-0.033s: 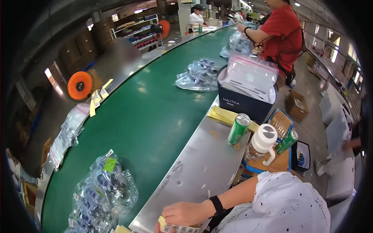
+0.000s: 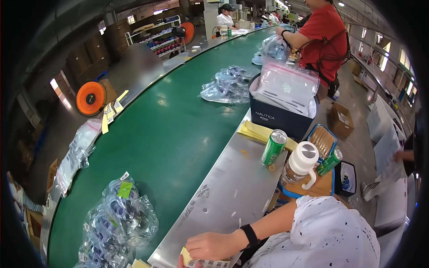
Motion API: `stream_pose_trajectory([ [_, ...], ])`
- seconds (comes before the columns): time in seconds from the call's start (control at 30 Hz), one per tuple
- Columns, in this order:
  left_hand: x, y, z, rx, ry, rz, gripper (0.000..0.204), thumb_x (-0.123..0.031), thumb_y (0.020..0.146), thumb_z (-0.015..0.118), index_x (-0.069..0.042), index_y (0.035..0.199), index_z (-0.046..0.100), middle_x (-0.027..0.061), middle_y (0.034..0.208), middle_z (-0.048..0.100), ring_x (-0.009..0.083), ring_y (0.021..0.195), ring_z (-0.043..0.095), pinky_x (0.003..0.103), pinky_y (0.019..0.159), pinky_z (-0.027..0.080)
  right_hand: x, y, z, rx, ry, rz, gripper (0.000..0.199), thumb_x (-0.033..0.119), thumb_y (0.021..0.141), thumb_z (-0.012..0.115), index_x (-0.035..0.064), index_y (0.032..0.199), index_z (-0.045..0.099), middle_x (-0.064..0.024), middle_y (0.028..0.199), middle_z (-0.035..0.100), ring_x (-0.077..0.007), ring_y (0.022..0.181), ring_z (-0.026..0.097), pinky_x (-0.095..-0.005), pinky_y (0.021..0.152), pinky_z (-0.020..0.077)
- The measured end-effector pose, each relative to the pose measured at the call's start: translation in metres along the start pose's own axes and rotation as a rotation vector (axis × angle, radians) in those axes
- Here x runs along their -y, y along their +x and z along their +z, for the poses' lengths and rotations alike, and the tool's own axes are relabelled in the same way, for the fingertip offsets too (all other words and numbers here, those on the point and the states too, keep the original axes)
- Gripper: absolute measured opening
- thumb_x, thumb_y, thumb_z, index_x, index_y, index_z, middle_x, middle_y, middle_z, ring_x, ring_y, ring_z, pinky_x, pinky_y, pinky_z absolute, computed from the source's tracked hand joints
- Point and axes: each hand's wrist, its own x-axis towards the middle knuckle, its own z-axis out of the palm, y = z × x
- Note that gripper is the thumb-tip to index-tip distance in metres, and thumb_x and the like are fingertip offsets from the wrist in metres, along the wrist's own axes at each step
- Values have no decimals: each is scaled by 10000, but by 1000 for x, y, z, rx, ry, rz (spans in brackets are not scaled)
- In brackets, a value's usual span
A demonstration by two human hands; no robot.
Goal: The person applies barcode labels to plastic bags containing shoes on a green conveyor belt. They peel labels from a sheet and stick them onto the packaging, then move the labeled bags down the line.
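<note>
At the lower edge my right hand (image 2: 210,246), with a black band on the wrist, is closed with its fingers bent over a yellow-backed sheet of barcode labels (image 2: 208,263). Only a bit of my left hand (image 2: 180,261) shows, its fingers against the sheet's left corner; the rest is cut off by the picture's edge. Left of the hands, on the green conveyor belt, lies a heap of bluish shoes in clear plastic bags (image 2: 114,219), one with a green sticker. More yellow label sheets (image 2: 140,264) lie at the metal ledge's near end.
The metal ledge (image 2: 219,192) borders the green belt (image 2: 156,129). On its right stand a green can (image 2: 274,147), a white-lidded bottle (image 2: 301,163), yellow sheets (image 2: 254,132) and a dark box of plastic bags (image 2: 279,118). Farther up are bagged shoes (image 2: 228,85) and a person in red (image 2: 324,38).
The view has shifted very slightly. My hands keep the same hold on the label sheet. The person in red's hands have moved a little over the bagged shoes.
</note>
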Motion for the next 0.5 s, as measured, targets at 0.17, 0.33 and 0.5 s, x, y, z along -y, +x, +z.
stream_pose_trajectory([
  [0.17,-13,8,4,-11,-96,93,521,-40,878,576,52,1335,343,177,1185,520,192,955,569,265,764,473,-10,30,-21,-58,160,-28,114,49,796,554,-6,739,473,-100,794,450,-264,763,485,-346,657,435],
  [0.33,-6,33,6,-81,-194,151,516,-32,870,574,48,1329,352,190,1192,516,203,968,563,276,792,468,-23,41,-26,55,6,-271,109,57,831,556,-2,777,481,-112,811,460,-265,762,484,-340,654,408],
  [0.5,-27,33,19,-91,-128,119,550,-106,871,606,62,1325,345,202,1288,475,234,1097,522,301,885,448,-33,39,-35,-94,124,-280,97,31,762,555,-3,746,465,-114,773,442,-294,730,459,-357,613,408],
])
